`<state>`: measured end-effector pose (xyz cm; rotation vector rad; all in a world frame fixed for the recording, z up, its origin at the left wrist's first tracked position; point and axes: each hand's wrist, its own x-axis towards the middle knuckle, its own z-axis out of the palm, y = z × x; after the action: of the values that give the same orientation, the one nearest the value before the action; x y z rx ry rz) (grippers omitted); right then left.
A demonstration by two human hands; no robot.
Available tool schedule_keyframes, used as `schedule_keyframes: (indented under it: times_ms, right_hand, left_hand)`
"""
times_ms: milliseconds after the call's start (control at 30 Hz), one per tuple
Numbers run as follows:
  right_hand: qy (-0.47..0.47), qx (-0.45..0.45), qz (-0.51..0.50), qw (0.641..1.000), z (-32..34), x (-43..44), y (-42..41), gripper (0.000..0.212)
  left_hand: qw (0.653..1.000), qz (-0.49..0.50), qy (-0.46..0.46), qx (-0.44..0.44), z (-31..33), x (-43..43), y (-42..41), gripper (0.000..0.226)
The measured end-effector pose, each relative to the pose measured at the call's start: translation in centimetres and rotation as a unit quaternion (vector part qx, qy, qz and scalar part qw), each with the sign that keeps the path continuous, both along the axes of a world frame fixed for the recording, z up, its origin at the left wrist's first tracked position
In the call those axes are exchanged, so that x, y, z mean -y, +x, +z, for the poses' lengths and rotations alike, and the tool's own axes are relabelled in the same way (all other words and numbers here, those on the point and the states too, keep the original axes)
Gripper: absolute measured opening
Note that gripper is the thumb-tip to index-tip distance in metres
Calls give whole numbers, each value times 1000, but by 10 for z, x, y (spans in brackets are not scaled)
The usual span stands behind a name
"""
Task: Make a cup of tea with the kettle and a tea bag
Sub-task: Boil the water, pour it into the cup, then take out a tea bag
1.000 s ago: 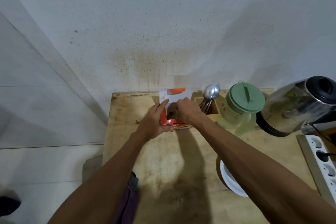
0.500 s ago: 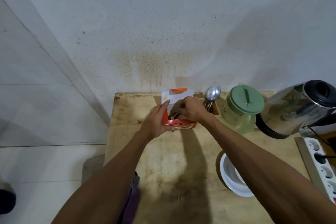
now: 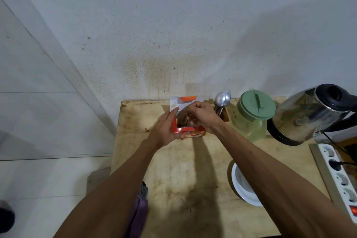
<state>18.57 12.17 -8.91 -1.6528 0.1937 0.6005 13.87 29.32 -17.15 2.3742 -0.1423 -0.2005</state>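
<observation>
Orange-red glossy cardboard, the tea box (image 3: 193,135) stands between the hands with its white flap lifted. The left hand (image 3: 165,131) grips its left wall, thumb along the front. The right hand (image 3: 204,120) curls its fingers into the opening; whether they pinch a tea bag cannot be told. Right of that hand stand rounded steel spoons (image 3: 222,100), and farther right a shiny steel kettle (image 3: 301,116). A round white cup (image 3: 243,187) sits beneath the right forearm.

Table (image 3: 183,170): box (image 3: 193,135), jug (image 3: 251,121), kettle (image 3: 301,116), perhaps cup (image 3: 241,185)
</observation>
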Motion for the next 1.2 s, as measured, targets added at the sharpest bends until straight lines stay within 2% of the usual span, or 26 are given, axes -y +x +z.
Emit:
schedule_keyframes:
  times_ms: [133,767,900,1033,1133,1200]
  right_hand:
    - [42,-19,-39,998,0,-3,-4,6]
    - [59,-53,-82,994,4,-8,-8,14]
    - [78,-48,-84,992,8,-7,-10,15]
    - [132,-36,-59,989,19,-5,-14,29]
    - [115,-16,-33,993,32,0,-17,24]
    - [75,14,-33,997,41,3,-15,16]
  left_hand:
    - [1000,3,-2,-14,3,2,-1,109]
    - [999,3,-2,-39,14,6,-3,106]
    - [999,16,-14,-28,17,8,-5,94]
    - [998,54,-34,-10,24,11,-9,82]
    - [997,74,-27,6,37,14,-10,87]
    - [996,81,-28,5,46,15,-10,102]
